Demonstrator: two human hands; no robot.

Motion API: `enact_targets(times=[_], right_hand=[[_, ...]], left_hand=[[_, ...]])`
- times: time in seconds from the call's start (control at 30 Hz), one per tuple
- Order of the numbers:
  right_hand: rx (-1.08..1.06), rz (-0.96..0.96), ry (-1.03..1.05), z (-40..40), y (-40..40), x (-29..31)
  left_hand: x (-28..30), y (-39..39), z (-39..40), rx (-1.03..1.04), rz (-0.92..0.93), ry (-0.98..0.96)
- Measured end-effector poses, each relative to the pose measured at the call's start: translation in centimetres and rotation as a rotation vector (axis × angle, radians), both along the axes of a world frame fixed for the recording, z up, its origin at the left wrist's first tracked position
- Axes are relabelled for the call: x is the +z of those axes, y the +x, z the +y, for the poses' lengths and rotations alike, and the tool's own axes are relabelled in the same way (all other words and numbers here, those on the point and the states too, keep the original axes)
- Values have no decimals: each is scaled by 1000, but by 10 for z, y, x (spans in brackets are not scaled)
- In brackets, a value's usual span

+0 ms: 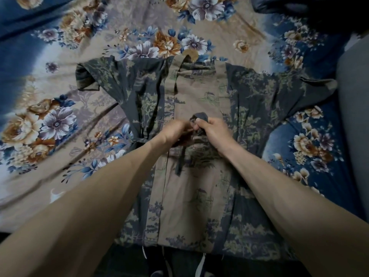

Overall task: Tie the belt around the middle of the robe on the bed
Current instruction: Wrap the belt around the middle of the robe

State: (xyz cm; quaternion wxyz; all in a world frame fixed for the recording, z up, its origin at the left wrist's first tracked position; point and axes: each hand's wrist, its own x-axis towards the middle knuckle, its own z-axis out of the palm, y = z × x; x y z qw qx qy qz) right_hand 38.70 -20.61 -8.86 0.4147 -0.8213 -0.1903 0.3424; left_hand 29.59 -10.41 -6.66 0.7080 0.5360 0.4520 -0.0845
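Observation:
A patterned robe [191, 196] in grey, tan and green lies flat on the bed, collar at the far end, sleeves spread to both sides. Its dark grey belt [179, 162] crosses the waist, with one loose end hanging toward me. My left hand [175, 130] pinches a bit of the belt at the robe's middle. Right beside it, my right hand [211, 130] is closed around a bunched loop of the belt that sticks up above my fingers. The two hands touch over the waist, and they hide the knot area.
The floral bedsheet [60, 120] in blue, tan and white covers the bed all around the robe. A dark pillow [299, 7] sits at the far right corner. A grey surface [353, 116] runs along the right edge. My feet show below the bed's near edge.

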Motion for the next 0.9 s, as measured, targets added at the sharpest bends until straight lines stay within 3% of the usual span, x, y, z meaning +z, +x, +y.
enact_targets(times=[0.1, 0.2, 0.3, 0.4, 0.53, 0.67, 0.73, 0.8, 0.83, 0.9], right_hand=[[-13, 78, 33, -3, -3, 2], [-93, 165, 110, -4, -5, 1], [-362, 288, 124, -8, -3, -5], [-601, 441, 75, -16, 4, -14], [-715, 372, -21, -21, 5, -24], [-853, 208, -133, -43, 21, -31], [-734, -27, -329, -57, 27, -33], [-580, -216, -318, -58, 25, -31], [-537, -189, -213, -52, 22, -27], [-433, 69, 33, -33, 9, -20]], left_hand=[[0, 5, -5, 190, -59, -217], [-4, 8, -10, 306, -151, -162], [-11, 7, -11, 573, -223, -198], [-19, -1, -5, 712, -248, -228], [-31, -15, 7, 814, -286, -173], [-44, -48, 28, 836, -173, 52], [-50, -62, 36, 776, -113, 115], [-50, -61, 33, 695, -157, 83], [-46, -55, 29, 653, -201, 42], [-33, -35, 17, 577, -281, -44]])
